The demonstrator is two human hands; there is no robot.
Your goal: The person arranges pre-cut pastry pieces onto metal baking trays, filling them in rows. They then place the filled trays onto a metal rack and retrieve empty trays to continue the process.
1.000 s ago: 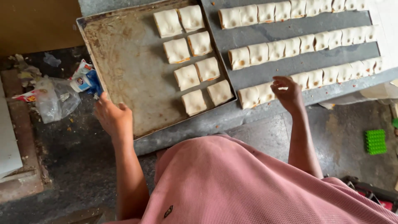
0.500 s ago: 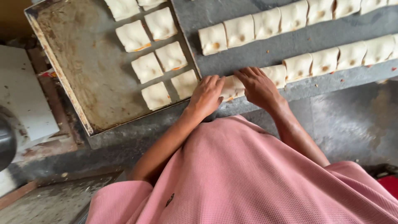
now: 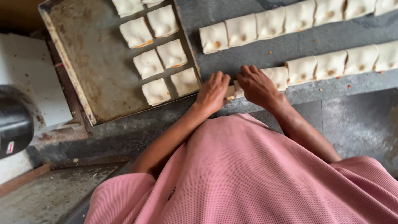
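Both hands rest side by side on one pale square dough piece (image 3: 230,89) at the near end of the front row on the dark stone counter (image 3: 265,56). My left hand (image 3: 213,92) covers its left side, next to the tray's right rim. My right hand (image 3: 256,85) covers its right side and touches the following piece (image 3: 277,76). Most of the held piece is hidden under the fingers. A worn metal baking tray (image 3: 95,70) to the left carries several filled dough squares (image 3: 159,64) in two columns.
Two rows of dough squares (image 3: 331,64) run across the counter to the right. A white slab (image 3: 33,79) and a black cylindrical object (image 3: 14,124) lie at the left. My pink shirt (image 3: 248,178) fills the lower view.
A second ago my left hand lay on the tray's near edge and my right hand at the front row's end. The left hand crossed to the right, and both hands now meet on one dough piece.
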